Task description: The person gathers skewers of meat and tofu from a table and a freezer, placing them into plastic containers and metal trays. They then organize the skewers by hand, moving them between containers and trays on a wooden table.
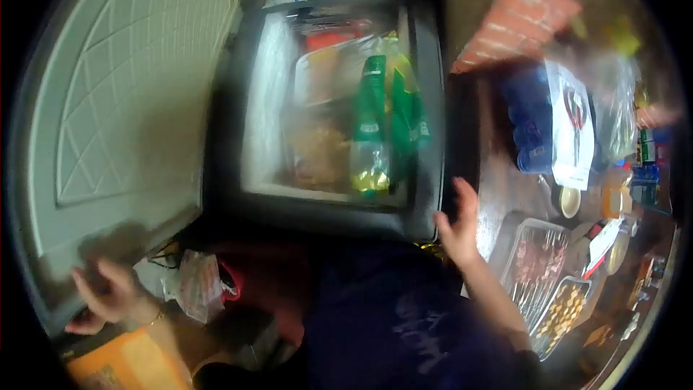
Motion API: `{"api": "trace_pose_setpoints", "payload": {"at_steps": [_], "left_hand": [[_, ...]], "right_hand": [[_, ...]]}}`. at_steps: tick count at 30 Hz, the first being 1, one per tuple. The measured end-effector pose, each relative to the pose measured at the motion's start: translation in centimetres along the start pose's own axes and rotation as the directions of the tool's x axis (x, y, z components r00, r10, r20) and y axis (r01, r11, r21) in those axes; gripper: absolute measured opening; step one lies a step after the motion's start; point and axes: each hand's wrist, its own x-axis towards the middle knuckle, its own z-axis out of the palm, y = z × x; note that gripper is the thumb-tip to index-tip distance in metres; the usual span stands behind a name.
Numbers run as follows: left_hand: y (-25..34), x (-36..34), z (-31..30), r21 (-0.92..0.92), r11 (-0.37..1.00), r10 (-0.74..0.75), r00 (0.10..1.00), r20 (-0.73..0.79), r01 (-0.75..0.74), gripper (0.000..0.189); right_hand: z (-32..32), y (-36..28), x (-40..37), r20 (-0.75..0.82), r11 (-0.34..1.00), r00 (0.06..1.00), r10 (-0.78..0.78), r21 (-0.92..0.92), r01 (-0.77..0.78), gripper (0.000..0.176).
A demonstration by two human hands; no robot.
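Observation:
An open chest freezer (253,198) with a dark frame and frosty white inner walls is in front of me. Inside lie green and yellow packages (372,105), a clear-wrapped pack (317,76) and a brownish bag (317,152). To the left stands a pale panel (144,94) with raised criss-cross lines. My left hand (112,292), fingers apart and empty, is by the panel's lower edge. At the freezer's near right corner, my right hand (462,227) has its thumb and fingers spread, the thumb close to the dark rim.
On the dark table at right are a foil tray of meat (534,256), a tray of small pale pieces (563,310), blue-wrapped bottles (530,126) and a small cup (569,202). Plastic bags (198,289) and an orange box (126,365) sit low on the left.

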Motion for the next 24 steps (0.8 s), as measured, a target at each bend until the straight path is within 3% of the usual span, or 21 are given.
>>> {"api": "trace_pose_setpoints", "payload": {"at_steps": [3, 5, 8, 9, 11, 12, 15, 16, 20, 24], "left_hand": [[-3.4, -1.9, -0.4, -0.076, 0.994, -0.089, 0.991, -0.095, 0.082, 0.030], [-6.0, -3.8, -2.0, -0.133, 0.971, -0.212, 0.972, -0.104, 0.197, 0.028], [-2.6, -2.6, -3.6, -0.082, 0.860, -0.501, 0.864, 0.050, 0.504, 0.028], [-2.0, -2.4, -3.4, -0.061, 0.831, -0.548, 0.832, 0.087, 0.554, 0.029], [-1.3, -2.8, -2.8, -0.115, 0.836, -0.527, 0.843, 0.106, 0.536, 0.029], [-1.3, -3.1, -2.5, -0.140, 0.848, -0.500, 0.859, 0.112, 0.512, 0.029], [-1.0, -3.8, -2.0, -0.165, 0.855, -0.474, 0.870, 0.136, 0.492, 0.029], [-0.8, -3.9, -1.9, -0.171, 0.854, -0.472, 0.870, 0.140, 0.491, 0.030], [-1.0, -4.4, -1.2, -0.188, 0.855, -0.456, 0.874, 0.168, 0.483, 0.030], [-1.5, -4.9, -0.2, -0.203, 0.854, -0.446, 0.875, 0.189, 0.479, 0.030]], "right_hand": [[7.3, 0.7, 4.7, 0.035, 0.996, 0.998, -0.057, -0.072, 0.059, 0.080], [10.5, 1.4, 6.3, 0.036, 0.974, 0.975, 0.218, 0.053, -0.220, 0.089], [16.2, 3.6, 8.1, 0.035, 0.786, 0.848, 0.529, 0.357, -0.505, 0.100], [16.8, 3.0, 8.6, -0.010, 0.835, 0.844, 0.537, 0.153, -0.529, 0.102], [17.7, 1.7, 7.9, -0.088, 0.809, 0.845, 0.527, -0.253, -0.531, 0.108], [17.7, 1.9, 7.5, -0.078, 0.772, 0.817, 0.571, -0.289, -0.567, 0.113], [18.0, 2.8, 7.7, -0.013, 0.703, 0.750, 0.662, -0.336, -0.627, 0.118], [18.2, 2.8, 7.8, -0.025, 0.714, 0.766, 0.642, -0.345, -0.609, 0.119], [19.1, 3.0, 9.0, 0.057, 0.586, 0.609, 0.791, -0.354, -0.728, 0.119], [20.9, 4.7, 8.8, -0.052, 0.608, 0.634, 0.771, -0.232, -0.759, 0.102]]}}
